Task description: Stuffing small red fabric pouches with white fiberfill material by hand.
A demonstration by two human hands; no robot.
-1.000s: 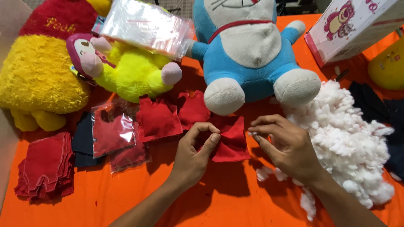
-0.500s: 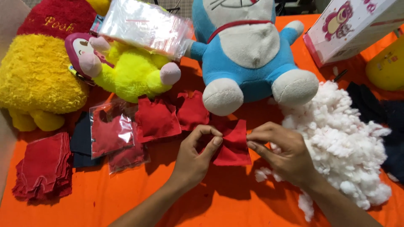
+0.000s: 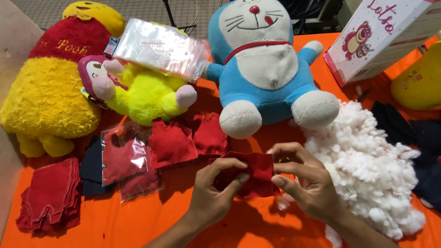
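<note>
Both my hands hold one small red fabric pouch (image 3: 257, 171) just above the orange cloth (image 3: 138, 225). My left hand (image 3: 212, 195) pinches its left edge between thumb and fingers. My right hand (image 3: 305, 181) grips its right edge, fingers curled over the top. A heap of white stuffing (image 3: 367, 160) lies directly right of my right hand. Other red fabric pieces (image 3: 171, 141) lie flat just beyond my left hand.
A blue and white cat plush (image 3: 266, 69) sits behind the hands. A yellow plush (image 3: 142, 94) with clear bags (image 3: 158, 48) and a big yellow-red bear plush (image 3: 50, 92) lie left. A red fabric stack (image 3: 50, 195), bagged red pieces (image 3: 123, 158), a white-pink box (image 3: 381, 36) and dark fabric (image 3: 425, 147) surround them.
The red pouch has been lifted and pulled flatter between both hands. My right hand's fingers have closed over its right edge, and the view has shifted slightly.
</note>
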